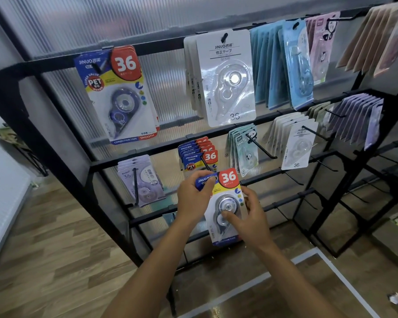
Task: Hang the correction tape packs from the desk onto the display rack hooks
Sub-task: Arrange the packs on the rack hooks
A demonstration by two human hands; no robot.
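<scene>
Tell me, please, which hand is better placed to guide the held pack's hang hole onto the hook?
The left hand. It pinches the blue-and-red pack at its top corner beside the hang hole, just below the hook with matching packs. The right hand holds lower down, over the blister.

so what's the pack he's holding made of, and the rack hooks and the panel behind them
Held correction tape pack: glossy printed card backing, it seems, with a clear plastic blister; glare shows over the tape wheel. Left hand and right hand grip it. Hooks: thin black rods, probably painted metal wire. Back panel: translucent ribbed sheet, likely polycarbonate; fine vertical flutes and blurred light show through.
</scene>
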